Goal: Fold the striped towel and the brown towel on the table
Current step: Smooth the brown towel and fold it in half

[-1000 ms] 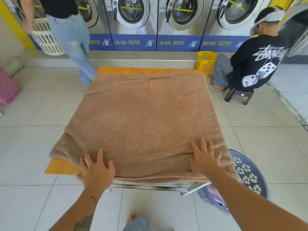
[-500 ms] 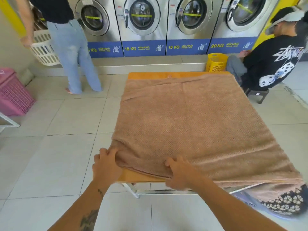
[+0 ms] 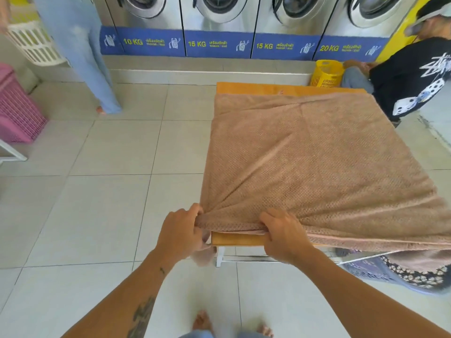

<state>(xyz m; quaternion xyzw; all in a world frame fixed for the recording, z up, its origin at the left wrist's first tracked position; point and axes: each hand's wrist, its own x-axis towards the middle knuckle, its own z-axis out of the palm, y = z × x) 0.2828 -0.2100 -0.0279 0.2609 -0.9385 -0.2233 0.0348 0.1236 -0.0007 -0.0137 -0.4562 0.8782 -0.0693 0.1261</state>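
Observation:
The brown towel (image 3: 314, 162) lies spread over the orange-topped table (image 3: 236, 239), with creases fanning out from its near left corner. My left hand (image 3: 181, 231) grips that bunched corner at the table's near left edge. My right hand (image 3: 284, 235) pinches the towel's near hem a little to the right, lifting it off the table top. The towel's right side hangs over the table edge. No striped towel is visible.
A dark patterned basket (image 3: 402, 274) stands on the floor under the table's near right corner. A pink basket (image 3: 17, 111) is at the far left. A seated person (image 3: 412, 76) and a yellow basket (image 3: 325, 73) are beyond the table; a standing person (image 3: 80, 52) holds a white basket (image 3: 34, 45) by the washing machines (image 3: 219, 11).
Both hands went from lying flat on the towel's near edge to gripping its near left corner and hem. The corner is now bunched and lifted, and my view has shifted left.

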